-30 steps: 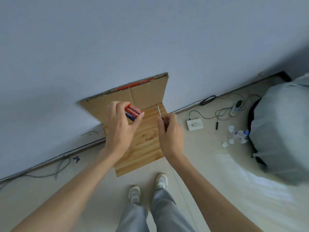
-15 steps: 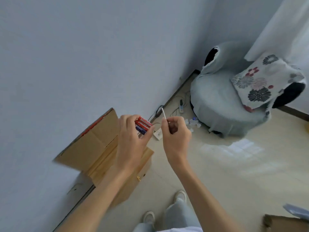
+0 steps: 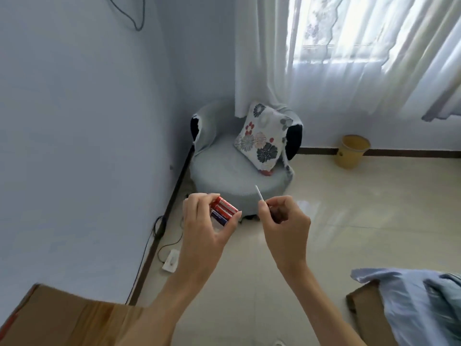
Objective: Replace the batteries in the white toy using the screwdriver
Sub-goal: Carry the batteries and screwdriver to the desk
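Note:
My left hand [image 3: 204, 228] grips a small pack of red and blue batteries [image 3: 222, 213] between thumb and fingers, held up in front of me. My right hand [image 3: 284, 221] is curled around a thin screwdriver [image 3: 259, 193], whose metal shaft sticks up and to the left out of my fist. The two hands are side by side, a short gap apart. The white toy is not in view.
A cardboard box [image 3: 62, 320] sits at the lower left against the blue wall. A round grey chair [image 3: 239, 168] with a flowered cushion [image 3: 264, 138] stands in the corner. A yellow bin [image 3: 351, 151] is by the far wall. Blue cloth [image 3: 419, 305] lies at lower right. Cables and a socket [image 3: 171, 263] lie along the skirting.
My view has swung right, away from the box and wooden board toward the chair, curtains and window. Both hands keep their hold on the batteries and the screwdriver.

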Motion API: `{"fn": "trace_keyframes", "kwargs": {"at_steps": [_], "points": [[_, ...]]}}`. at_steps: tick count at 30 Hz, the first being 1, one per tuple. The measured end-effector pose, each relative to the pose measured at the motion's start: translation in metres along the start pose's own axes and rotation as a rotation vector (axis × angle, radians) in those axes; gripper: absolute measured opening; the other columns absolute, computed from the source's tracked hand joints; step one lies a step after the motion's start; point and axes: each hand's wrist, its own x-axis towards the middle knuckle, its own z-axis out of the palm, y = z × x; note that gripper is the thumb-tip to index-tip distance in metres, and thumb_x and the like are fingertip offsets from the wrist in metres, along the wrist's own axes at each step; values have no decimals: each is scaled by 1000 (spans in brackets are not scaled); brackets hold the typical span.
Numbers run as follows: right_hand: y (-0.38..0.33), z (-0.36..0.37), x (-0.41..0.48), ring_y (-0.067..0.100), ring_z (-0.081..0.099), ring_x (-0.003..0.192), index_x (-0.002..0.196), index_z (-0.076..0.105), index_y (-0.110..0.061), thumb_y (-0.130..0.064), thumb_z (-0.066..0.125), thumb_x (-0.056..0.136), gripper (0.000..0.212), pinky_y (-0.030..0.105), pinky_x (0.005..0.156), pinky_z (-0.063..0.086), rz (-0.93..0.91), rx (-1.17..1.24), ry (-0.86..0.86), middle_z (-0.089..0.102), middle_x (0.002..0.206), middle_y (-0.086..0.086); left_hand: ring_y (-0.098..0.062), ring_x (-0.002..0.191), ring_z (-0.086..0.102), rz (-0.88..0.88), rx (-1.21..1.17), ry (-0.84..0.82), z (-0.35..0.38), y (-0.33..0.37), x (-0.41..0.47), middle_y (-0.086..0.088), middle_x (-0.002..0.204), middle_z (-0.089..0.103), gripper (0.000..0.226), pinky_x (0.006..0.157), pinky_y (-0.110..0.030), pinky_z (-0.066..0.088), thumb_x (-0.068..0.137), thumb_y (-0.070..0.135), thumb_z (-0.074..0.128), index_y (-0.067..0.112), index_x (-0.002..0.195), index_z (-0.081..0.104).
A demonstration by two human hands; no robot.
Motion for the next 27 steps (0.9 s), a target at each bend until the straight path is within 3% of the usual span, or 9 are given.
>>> {"fn": "trace_keyframes", "kwargs": {"at_steps": [4, 9, 11, 14, 18, 21, 24, 27], "points": [[21, -66, 66, 12, 65, 58, 82, 71, -13, -11, 81, 93, 15, 18, 56, 50, -37, -87, 115, 67, 63, -9, -15, 116, 51, 63, -43, -71, 77, 47, 43, 10, 121, 48, 55, 102, -34, 49, 91, 56, 73, 17, 128, 60], [41, -133, 119, 17, 66, 59, 83, 72, -14, -13, 81, 92, 13, 28, 56, 55, -31, -155, 268, 68, 63, -6, -14, 114, 50, 150, -90, -190, 159, 99, 85, 2, 122, 52, 62, 103, -7, 35, 89, 58, 72, 12, 129, 62], [53, -154, 140, 15, 67, 59, 83, 72, -15, -15, 81, 92, 13, 30, 57, 56, -4, -181, 329, 69, 63, -7, -15, 115, 50, 191, -110, -245, 188, 115, 103, -2, 123, 54, 63, 103, -3, 32, 89, 57, 72, 9, 129, 62], [70, -175, 173, 15, 69, 60, 83, 72, -17, -16, 82, 92, 13, 28, 59, 57, 33, -192, 412, 71, 65, -7, -15, 117, 49, 252, -156, -314, 232, 131, 133, -2, 124, 53, 64, 106, -5, 33, 89, 57, 71, 8, 129, 62], [91, -194, 224, 14, 69, 61, 84, 72, -19, -16, 82, 93, 13, 20, 60, 54, 43, -215, 470, 71, 65, -9, -18, 115, 51, 309, -203, -347, 296, 141, 182, 6, 121, 48, 57, 106, -24, 45, 89, 49, 80, 12, 128, 62], [108, -205, 270, 16, 67, 59, 83, 71, -20, -16, 81, 94, 14, 27, 57, 55, 53, -242, 542, 69, 64, -5, -15, 113, 51, 362, -251, -370, 345, 146, 228, 10, 120, 46, 56, 105, -17, 41, 88, 44, 84, 13, 128, 62], [122, -214, 314, 18, 63, 56, 81, 70, -20, -15, 80, 93, 17, 38, 57, 54, 68, -260, 641, 67, 62, -2, -19, 112, 54, 409, -271, -439, 391, 156, 272, 11, 119, 46, 55, 103, -26, 47, 87, 43, 85, 14, 128, 62], [130, -223, 352, 18, 64, 57, 81, 71, -20, -15, 80, 93, 16, 41, 58, 54, 65, -271, 705, 68, 62, -3, -18, 113, 54, 465, -331, -485, 432, 174, 307, 10, 118, 49, 55, 104, -13, 39, 86, 41, 87, 14, 127, 63]]}}
